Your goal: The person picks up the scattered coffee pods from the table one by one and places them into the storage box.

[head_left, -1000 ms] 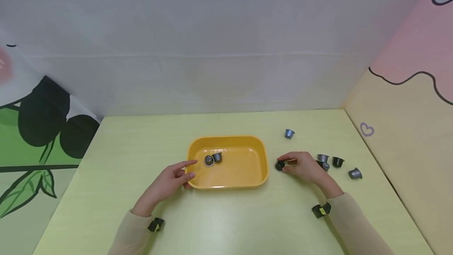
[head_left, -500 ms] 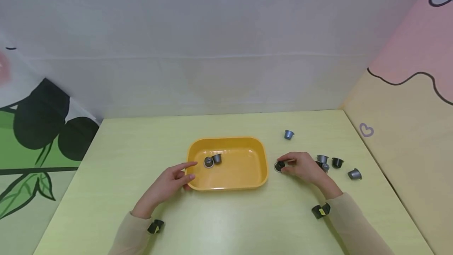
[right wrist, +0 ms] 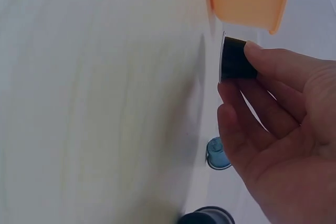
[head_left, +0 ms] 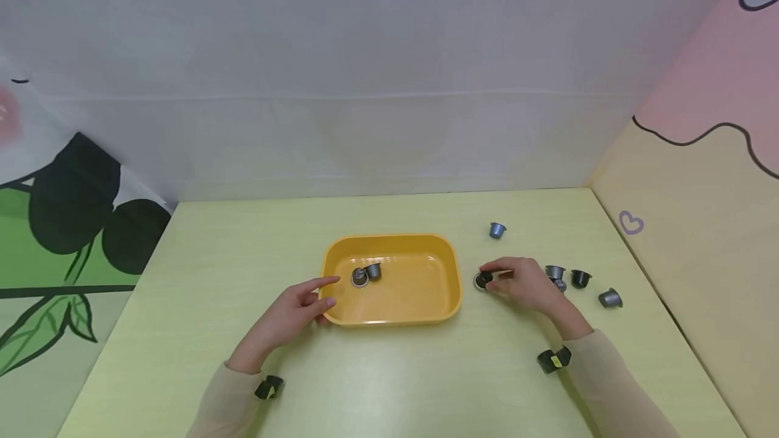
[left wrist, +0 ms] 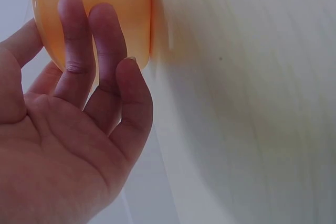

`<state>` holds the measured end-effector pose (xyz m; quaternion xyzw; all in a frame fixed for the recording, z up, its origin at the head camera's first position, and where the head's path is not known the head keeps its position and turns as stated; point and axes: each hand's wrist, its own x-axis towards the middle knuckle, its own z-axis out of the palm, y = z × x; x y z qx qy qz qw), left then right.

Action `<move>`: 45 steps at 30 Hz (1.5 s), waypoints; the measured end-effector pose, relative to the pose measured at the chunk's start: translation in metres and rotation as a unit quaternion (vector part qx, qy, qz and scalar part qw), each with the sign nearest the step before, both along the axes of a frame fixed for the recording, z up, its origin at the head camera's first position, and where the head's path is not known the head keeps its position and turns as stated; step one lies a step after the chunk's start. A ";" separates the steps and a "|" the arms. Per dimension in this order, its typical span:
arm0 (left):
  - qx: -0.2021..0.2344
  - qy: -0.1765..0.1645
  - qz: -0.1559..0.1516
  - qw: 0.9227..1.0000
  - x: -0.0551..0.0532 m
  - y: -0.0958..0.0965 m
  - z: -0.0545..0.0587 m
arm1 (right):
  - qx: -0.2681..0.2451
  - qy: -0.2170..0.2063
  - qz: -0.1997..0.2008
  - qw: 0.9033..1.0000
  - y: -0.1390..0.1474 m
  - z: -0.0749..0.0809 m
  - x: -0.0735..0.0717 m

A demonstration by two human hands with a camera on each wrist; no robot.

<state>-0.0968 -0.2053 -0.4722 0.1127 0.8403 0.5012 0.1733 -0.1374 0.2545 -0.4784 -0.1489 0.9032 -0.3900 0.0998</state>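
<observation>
A yellow tray point(head_left: 420, 289) sits mid-table, with two grey coffee capsules point(head_left: 359, 277) inside near its left end. My left hand point(head_left: 295, 309) holds the tray's left rim; thumb and index finger reach over it, and the other fingers curl against the outer wall point(left wrist: 134, 30). Just right of the tray, my right hand point(head_left: 523, 282) pinches a black coffee capsule point(right wrist: 236, 59) between thumb and fingers. Its wide silver rim faces down, close over the tabletop. Behind that hand lie several more capsules, a grey one point(head_left: 554, 272) and a black one point(head_left: 581, 279) among them.
A blue capsule point(head_left: 497, 230) lies apart toward the back right. Another grey capsule point(head_left: 610, 298) lies on its side near the table's right edge. A white sheet point(head_left: 377, 120) hangs behind the table point(head_left: 243, 235), and a painted panel point(head_left: 688, 242) borders it at right.
My right hand has shifted slightly right and back with the black capsule still pinched. My left hand and the tray have stayed in place.
</observation>
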 end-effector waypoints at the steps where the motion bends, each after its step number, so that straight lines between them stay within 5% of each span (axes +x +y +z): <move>1: 0.000 0.000 0.000 1.000 0.000 0.000 0.000 | -0.002 0.000 0.000 1.000 0.000 0.002 0.000; 23: 0.004 -0.007 0.004 1.000 -0.001 0.001 0.001 | -0.024 0.113 0.043 0.992 -0.013 0.039 -0.001; 35: 0.001 -0.005 0.003 1.000 0.000 0.000 0.001 | -0.036 0.141 0.069 0.987 -0.035 0.057 -0.008; 45: 0.011 -0.011 0.002 1.000 -0.001 0.000 -0.001 | -0.071 0.122 0.092 0.986 -0.060 0.071 -0.017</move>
